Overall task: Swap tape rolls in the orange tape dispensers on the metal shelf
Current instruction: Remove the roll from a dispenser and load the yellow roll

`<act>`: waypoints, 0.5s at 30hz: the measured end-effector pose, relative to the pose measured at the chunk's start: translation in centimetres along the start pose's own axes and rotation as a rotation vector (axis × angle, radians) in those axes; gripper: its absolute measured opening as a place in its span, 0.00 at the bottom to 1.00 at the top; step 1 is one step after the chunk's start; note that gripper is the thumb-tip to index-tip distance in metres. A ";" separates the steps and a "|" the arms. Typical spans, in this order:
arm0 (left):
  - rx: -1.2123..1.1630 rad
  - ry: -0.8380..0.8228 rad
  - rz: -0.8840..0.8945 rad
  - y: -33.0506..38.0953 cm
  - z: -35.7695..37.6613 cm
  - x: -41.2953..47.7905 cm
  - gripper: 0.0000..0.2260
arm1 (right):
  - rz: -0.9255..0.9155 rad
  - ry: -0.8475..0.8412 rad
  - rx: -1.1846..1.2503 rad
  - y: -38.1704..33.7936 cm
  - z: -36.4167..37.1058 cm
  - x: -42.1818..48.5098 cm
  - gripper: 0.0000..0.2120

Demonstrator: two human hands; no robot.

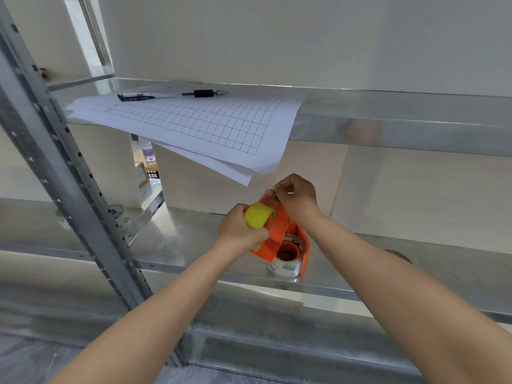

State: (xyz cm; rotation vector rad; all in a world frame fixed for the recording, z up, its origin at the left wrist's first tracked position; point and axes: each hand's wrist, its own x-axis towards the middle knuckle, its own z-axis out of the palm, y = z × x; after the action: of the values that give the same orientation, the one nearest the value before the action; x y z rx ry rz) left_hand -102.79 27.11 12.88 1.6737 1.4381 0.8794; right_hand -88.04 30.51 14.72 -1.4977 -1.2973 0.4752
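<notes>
The orange tape dispenser [279, 231] is gripped by the left hand [239, 231] near the shelf [194, 261] front edge; its top tape end is pinched by right hand [297, 198] fingers [278, 193].

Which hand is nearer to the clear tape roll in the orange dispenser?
Right. The right hand pinches tape above the clear tape roll; the left hand grips the yellow part further left.

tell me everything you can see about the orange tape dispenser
The orange tape dispenser looks like hard plastic, with a clear tape roll on its hub and a yellow pad at the head. It is tilted over the lower metal shelf. The left hand grips the head; the right hand fingers pinch at its top end.
</notes>
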 end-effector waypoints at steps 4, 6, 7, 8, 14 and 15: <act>-0.025 0.002 -0.018 -0.7 -0.3 -0.9 0.13 | 0.049 0.016 -0.005 -0.5 -0.9 1.6 0.04; -0.055 0.024 -0.008 -0.6 -0.4 -1.1 0.12 | 0.064 -0.007 0.000 -0.6 -1.0 2.0 0.02; -0.056 0.038 -0.005 -0.5 -0.5 -1.2 0.12 | 0.063 -0.008 0.005 -0.7 -1.0 2.0 0.02; -0.048 0.047 -0.004 -0.4 -0.7 -1.2 0.11 | 0.059 -0.009 0.010 -0.9 -0.9 2.0 0.04; 0.009 0.076 -0.015 -0.6 -1.6 -1.2 0.12 | 0.063 -0.026 0.125 -0.8 0.1 1.9 0.14; 0.011 0.085 -0.024 -0.7 -1.6 -1.2 0.12 | 0.064 -0.035 0.136 -0.6 0.4 1.8 0.13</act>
State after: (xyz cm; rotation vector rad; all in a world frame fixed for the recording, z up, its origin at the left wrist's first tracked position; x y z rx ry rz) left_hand -104.72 26.13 13.03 1.6410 1.5191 0.9413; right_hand -88.03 32.20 15.66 -1.4260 -1.2216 0.6213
